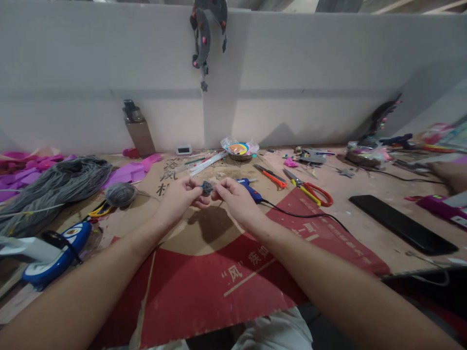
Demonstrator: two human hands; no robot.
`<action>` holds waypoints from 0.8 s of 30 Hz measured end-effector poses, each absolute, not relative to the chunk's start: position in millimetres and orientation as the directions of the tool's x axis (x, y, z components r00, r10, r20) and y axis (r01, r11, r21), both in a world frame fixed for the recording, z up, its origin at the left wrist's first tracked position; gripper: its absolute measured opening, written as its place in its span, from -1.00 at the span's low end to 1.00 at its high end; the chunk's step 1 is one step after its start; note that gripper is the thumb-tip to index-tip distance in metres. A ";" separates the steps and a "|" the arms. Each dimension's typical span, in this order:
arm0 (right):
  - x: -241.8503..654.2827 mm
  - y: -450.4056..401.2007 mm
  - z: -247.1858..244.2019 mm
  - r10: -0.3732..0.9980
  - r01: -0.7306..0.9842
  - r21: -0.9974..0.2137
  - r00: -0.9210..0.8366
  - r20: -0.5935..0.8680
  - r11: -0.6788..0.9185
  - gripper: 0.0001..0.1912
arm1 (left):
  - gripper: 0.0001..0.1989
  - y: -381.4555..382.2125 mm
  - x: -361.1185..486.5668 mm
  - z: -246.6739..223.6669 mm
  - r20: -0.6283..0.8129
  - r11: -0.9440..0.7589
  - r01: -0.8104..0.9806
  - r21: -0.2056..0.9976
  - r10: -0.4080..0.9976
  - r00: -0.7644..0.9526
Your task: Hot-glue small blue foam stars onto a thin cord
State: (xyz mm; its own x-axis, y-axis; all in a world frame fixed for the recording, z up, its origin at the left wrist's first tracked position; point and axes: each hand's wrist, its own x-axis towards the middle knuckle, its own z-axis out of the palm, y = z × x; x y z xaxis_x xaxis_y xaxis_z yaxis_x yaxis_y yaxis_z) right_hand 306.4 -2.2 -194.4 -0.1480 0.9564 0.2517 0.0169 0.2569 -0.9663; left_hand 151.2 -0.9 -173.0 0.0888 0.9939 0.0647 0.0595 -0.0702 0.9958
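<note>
Above the cardboard sheet (189,214), a small dark grey yarn piece (207,188) is held between my two hands. My left hand (186,194) pinches its left side with thumb and fingers. On the other side, the closed fingertips of my right hand (231,197) meet its right edge; whether they also grip a loose strand is too small to tell. A blue glue gun (250,189) lies just behind my right hand, partly hidden by it. Its black cord runs off to the right.
Left of me are a grey yarn ball (120,194), a grey yarn hank (65,184) and a blue-and-white device (58,255). To the right lie an orange cutter (272,177), red-handled scissors (310,189) and a black slab (401,223). Another person's arm (450,175) shows far right.
</note>
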 end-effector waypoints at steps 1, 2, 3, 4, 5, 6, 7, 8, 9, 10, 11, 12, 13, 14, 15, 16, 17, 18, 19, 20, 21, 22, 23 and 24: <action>305.9 -3.7 -193.7 0.958 -0.009 -0.971 -0.159 0.237 0.239 -0.83 | -0.84 -1.2 151.5 -173.0 0.068 -0.074 0.070 0.995 0.993 0.093; 305.5 -5.2 -193.0 0.961 -0.023 -0.976 -0.169 0.218 0.218 -0.83 | -0.84 -1.3 151.6 -173.1 0.069 -0.076 0.080 0.994 0.993 0.096; 305.2 -6.7 -192.3 0.964 -0.023 -0.979 -0.172 0.204 0.203 -0.83 | -0.85 -1.1 151.5 -173.3 0.067 -0.075 0.088 0.993 0.993 0.096; 305.2 -7.8 -191.6 0.966 -0.010 -0.980 -0.165 0.199 0.201 -0.83 | -0.86 -0.8 151.2 -173.5 0.063 -0.072 0.093 0.993 0.993 0.099; 305.5 -8.6 -190.9 0.966 0.016 -0.976 -0.153 0.210 0.215 -0.84 | -0.86 -0.3 150.8 -173.7 0.058 -0.068 0.097 0.993 0.993 0.107; 306.2 -9.1 -190.3 0.962 0.054 -0.968 -0.140 0.235 0.245 -0.86 | -0.85 0.2 150.4 -173.8 0.052 -0.064 0.099 0.993 0.992 0.118; 307.3 -9.2 -189.7 0.954 0.094 -0.955 -0.130 0.269 0.282 -0.88 | -0.84 0.7 150.0 -173.9 0.047 -0.060 0.098 0.993 0.990 0.129; 308.7 -9.1 -188.9 0.945 0.130 -0.939 -0.128 0.302 0.317 -0.91 | -0.82 1.0 149.7 -173.9 0.045 -0.059 0.096 0.994 0.989 0.140; 310.3 -9.0 -188.1 0.936 0.160 -0.925 -0.130 0.326 0.345 -0.92 | -0.80 1.3 149.6 -173.8 0.046 -0.060 0.091 0.994 0.988 0.150; 312.0 -8.8 -187.0 0.930 0.187 -0.913 -0.135 0.341 0.362 -0.91 | -0.78 1.4 149.6 -173.5 0.050 -0.064 0.086 0.994 0.986 0.157; 313.7 -8.7 -185.8 0.927 0.214 -0.904 -0.136 0.349 0.371 -0.89 | -0.77 1.3 149.8 -173.1 0.054 -0.068 0.080 0.994 0.985 0.163; 315.3 -8.6 -184.6 0.926 0.244 -0.894 -0.130 0.354 0.376 -0.86 | -0.76 0.9 150.2 -172.7 0.057 -0.071 0.075 0.995 0.984 0.169; 316.6 -8.5 -183.4 0.926 0.276 -0.883 -0.120 0.359 0.379 -0.83 | -0.75 0.4 150.7 -172.1 0.059 -0.072 0.072 0.995 0.982 0.177; 317.7 -8.4 -182.3 0.925 0.305 -0.873 -0.112 0.364 0.381 -0.80 | -0.75 -0.3 151.2 -171.4 0.057 -0.071 0.071 0.995 0.981 0.186; 318.7 -8.1 -181.5 0.923 0.323 -0.865 -0.113 0.368 0.384 -0.78 | -0.74 -1.0 151.6 -170.8 0.055 -0.070 0.071 0.995 0.979 0.197; 319.4 -7.6 -181.1 0.921 0.325 -0.862 -0.121 0.370 0.389 -0.78 | -0.74 -1.8 152.0 -170.2 0.054 -0.069 0.067 0.995 0.977 0.207; 320.0 -6.9 -180.9 0.919 0.314 -0.864 -0.135 0.370 0.394 -0.79 | -0.75 -2.5 152.3 -169.8 0.054 -0.068 0.061 0.996 0.975 0.215; 320.6 -6.0 -181.0 0.918 0.295 -0.869 -0.149 0.369 0.397 -0.81 | -0.75 -3.0 152.5 -169.5 0.055 -0.069 0.054 0.996 0.974 0.221; 321.2 -5.0 -181.3 0.917 0.279 -0.874 -0.157 0.367 0.398 -0.84 | -0.76 -3.4 152.6 -169.3 0.057 -0.069 0.046 0.997 0.972 0.226; 321.9 -4.0 -181.7 0.917 0.271 -0.877 -0.160 0.366 0.397 -0.86 | -0.77 -3.7 152.6 -169.3 0.058 -0.068 0.036 0.997 0.972 0.230; 322.5 -3.1 -182.1 0.918 0.270 -0.878 -0.157 0.364 0.394 -0.87 | -0.78 -3.9 152.5 -169.2 0.058 -0.066 0.026 0.998 0.970 0.234; 323.2 -2.2 -182.5 0.920 0.276 -0.878 -0.149 0.363 0.391 -0.87 | -0.78 -4.0 152.4 -169.1 0.055 -0.061 0.015 0.998 0.969 0.242; 323.8 -1.4 -182.9 0.921 0.284 -0.876 -0.143 0.363 0.389 -0.87 | -0.79 -4.1 152.4 -168.9 0.051 -0.053 0.001 0.999 0.966 0.253; 324.3 -0.7 -183.2 0.922 0.293 -0.874 -0.138 0.363 0.388 -0.87 | -0.79 -4.3 152.4 -168.5 0.047 -0.044 -0.018 0.999 0.964 0.263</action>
